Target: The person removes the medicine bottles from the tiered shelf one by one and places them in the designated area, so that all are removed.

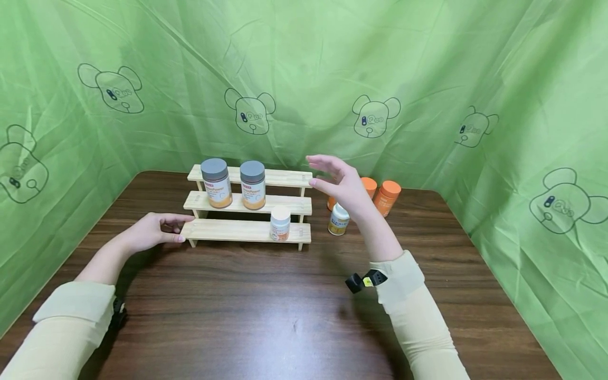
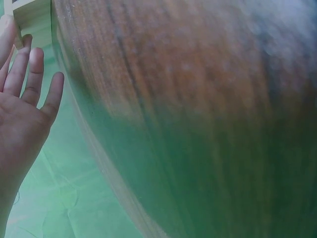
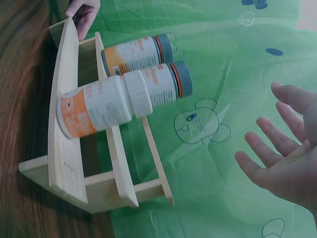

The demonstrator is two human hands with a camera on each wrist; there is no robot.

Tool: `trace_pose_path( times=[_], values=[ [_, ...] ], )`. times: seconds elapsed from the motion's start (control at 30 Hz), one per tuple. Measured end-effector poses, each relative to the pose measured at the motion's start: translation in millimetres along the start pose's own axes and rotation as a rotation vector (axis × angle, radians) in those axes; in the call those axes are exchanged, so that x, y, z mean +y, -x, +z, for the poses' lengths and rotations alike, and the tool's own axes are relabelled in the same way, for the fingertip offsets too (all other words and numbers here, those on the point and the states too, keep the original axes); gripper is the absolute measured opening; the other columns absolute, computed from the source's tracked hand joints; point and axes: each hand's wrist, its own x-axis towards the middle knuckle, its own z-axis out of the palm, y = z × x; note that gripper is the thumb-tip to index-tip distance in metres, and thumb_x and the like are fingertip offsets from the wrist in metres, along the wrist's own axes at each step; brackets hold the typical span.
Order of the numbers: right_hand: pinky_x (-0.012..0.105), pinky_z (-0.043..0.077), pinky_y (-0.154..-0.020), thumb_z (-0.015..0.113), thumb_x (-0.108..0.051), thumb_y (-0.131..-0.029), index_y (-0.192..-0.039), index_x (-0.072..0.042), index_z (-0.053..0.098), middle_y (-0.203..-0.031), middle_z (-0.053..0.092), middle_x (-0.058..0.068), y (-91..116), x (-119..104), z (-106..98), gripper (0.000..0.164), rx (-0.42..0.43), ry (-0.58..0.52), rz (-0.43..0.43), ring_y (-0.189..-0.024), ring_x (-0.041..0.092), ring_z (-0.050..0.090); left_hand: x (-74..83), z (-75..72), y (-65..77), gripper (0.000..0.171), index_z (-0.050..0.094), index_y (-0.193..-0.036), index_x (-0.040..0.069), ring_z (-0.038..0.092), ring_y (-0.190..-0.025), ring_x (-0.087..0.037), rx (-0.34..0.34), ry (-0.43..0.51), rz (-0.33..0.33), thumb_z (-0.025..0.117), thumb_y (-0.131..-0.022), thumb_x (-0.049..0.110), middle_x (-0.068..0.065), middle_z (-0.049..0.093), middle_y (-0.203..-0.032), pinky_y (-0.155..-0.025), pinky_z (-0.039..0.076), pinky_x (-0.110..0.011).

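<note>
The left grip [image 1: 147,232], loosely spread, touched the wooden rack [image 1: 228,230]; the right grip [image 1: 345,187] hung wide, empty. Gentle, level nudges seemed safest for its standing bottles [image 1: 217,187].

I have wide room across desk [image 1: 256,301] toward near edge. Wooden rack [image 1: 223,230] bars straight path to far edge. Narrow lane between rack and small bottle [image 1: 338,224]; orange bottles [image 1: 387,198] obstruct behind, toward far-right corner.
</note>
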Motion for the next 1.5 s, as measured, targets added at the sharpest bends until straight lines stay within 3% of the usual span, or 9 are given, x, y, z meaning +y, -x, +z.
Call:
trace_pose_path(
  times=[0.33, 0.9, 1.07, 1.23, 1.5],
  values=[
    [0.046, 0.037, -0.103, 0.065, -0.001, -0.086, -0.131, 0.000, 0.051, -0.137, 0.050, 0.016, -3, -27, 26, 0.047, -0.051, -0.006, 0.015, -0.126, 0.026, 0.047, 2.4, -2.4, 1.3, 0.058, 0.058, -0.129, 0.010, 0.056, -0.079, -0.007, -0.003, 0.011, 0.002, 0.078, -0.077, 0.027, -0.001, 0.065, -0.087, -0.070, 0.042, -0.022],
    [0.046, 0.037, -0.103, 0.067, -0.004, -0.085, -0.132, -0.003, 0.051, -0.135, 0.052, 0.013, -25, -18, 56, 0.049, -0.088, 0.059, 0.058, -0.126, 0.033, 0.045, 1.5, -1.5, 1.9, 0.059, 0.058, -0.130, 0.011, 0.057, -0.081, -0.008, -0.004, 0.009, -0.004, 0.077, -0.077, 0.031, -0.002, 0.066, -0.088, -0.072, 0.042, -0.021],
    [0.046, 0.039, -0.101, 0.069, -0.010, -0.086, -0.136, -0.009, 0.049, -0.137, 0.051, 0.008, -31, -12, 62, 0.053, -0.114, 0.098, 0.094, -0.127, 0.031, 0.045, 1.8, -0.9, 1.8, 0.059, 0.058, -0.130, 0.010, 0.056, -0.081, -0.008, -0.007, 0.028, -0.008, 0.078, -0.077, 0.028, -0.003, 0.066, -0.088, -0.071, 0.043, -0.022],
    [0.047, 0.037, -0.103, 0.069, -0.014, -0.086, -0.136, -0.017, 0.050, -0.140, 0.048, 0.005, -42, 11, 67, 0.054, -0.139, 0.096, 0.122, -0.130, 0.025, 0.042, 3.1, -0.7, 1.7, 0.058, 0.058, -0.129, 0.010, 0.056, -0.080, -0.008, -0.007, 0.037, -0.012, 0.078, -0.077, 0.027, -0.003, 0.065, -0.087, -0.070, 0.043, -0.022],
    [0.039, 0.039, -0.102, 0.074, -0.021, -0.083, -0.133, -0.024, 0.053, -0.139, 0.049, -0.004, -52, 27, 81, 0.054, -0.152, 0.074, 0.133, -0.131, 0.019, 0.040, 5.2, -2.1, 2.2, 0.058, 0.059, -0.129, 0.011, 0.056, -0.080, -0.008, -0.005, 0.025, -0.006, 0.077, -0.078, 0.028, -0.002, 0.065, -0.086, -0.071, 0.042, -0.022]
  ],
)
